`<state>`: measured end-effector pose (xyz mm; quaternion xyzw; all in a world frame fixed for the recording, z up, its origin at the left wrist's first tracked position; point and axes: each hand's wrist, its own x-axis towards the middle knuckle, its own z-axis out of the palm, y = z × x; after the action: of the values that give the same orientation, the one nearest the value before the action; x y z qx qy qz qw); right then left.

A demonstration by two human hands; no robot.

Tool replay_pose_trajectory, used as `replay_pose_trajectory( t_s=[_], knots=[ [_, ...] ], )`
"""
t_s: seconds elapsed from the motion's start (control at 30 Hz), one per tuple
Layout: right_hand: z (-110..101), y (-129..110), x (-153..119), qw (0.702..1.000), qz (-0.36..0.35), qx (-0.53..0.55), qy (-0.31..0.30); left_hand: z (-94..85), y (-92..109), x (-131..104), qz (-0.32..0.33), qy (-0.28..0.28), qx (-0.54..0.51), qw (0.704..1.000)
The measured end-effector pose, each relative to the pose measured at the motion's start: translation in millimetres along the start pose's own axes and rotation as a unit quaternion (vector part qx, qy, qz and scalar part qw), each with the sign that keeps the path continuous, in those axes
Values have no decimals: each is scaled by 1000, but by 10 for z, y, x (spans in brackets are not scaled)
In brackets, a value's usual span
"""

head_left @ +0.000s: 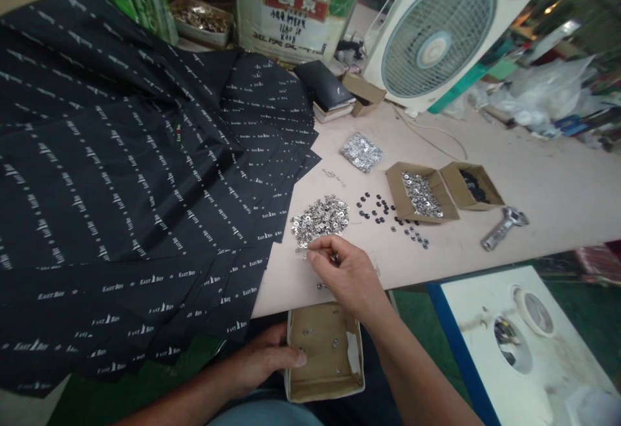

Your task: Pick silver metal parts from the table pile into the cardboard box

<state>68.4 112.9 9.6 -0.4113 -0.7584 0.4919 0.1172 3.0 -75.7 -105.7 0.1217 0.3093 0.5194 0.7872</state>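
Observation:
My left hand [274, 356] grips a shallow open cardboard box [321, 379] below the table's front edge, thumb over its left wall. A few small metal pieces lie scattered on the box's bottom. Above the table, my right hand [347, 277] is closed in a pinch at the near edge of a pile of silvery snap fastener parts [323, 216]. Some small metal snap parts [334, 258] show within its curled fingers; the thumb and index tips meet over the pile's edge. A couple of loose snap parts [320, 286] lie just below this hand.
Dark printed fabric [136, 187] covers the left side. Right of the pile are dark loose snaps [376, 209], a box of silvery snaps [422, 194], a box of black pieces [473, 187] and a metal tool [504, 227]. A bagged batch [361, 151] and a fan [436, 38] stand behind.

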Motion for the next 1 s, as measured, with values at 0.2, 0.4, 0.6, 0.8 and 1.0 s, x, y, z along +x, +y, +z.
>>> replay_pose_trajectory(
  t_s=[0.2,0.4,0.6,0.8,1.0],
  knots=[
    [132,2,80,956,-154,-250,14,18,10,-7,-7,14,5,1000],
    [63,-56,32,986,-87,-143,10,14,14,-11,-1,14,13,1000],
    [-113,-63,-25,939,112,326,7,7,9,-7,-11,21,31,999],
    [-29,-40,20,992,53,110,21,-2,-4,4,-10,16,21,1000],
    [133,-9,100,957,-139,-249,42,-12,-23,-12,0,12,19,1000]
  ],
)
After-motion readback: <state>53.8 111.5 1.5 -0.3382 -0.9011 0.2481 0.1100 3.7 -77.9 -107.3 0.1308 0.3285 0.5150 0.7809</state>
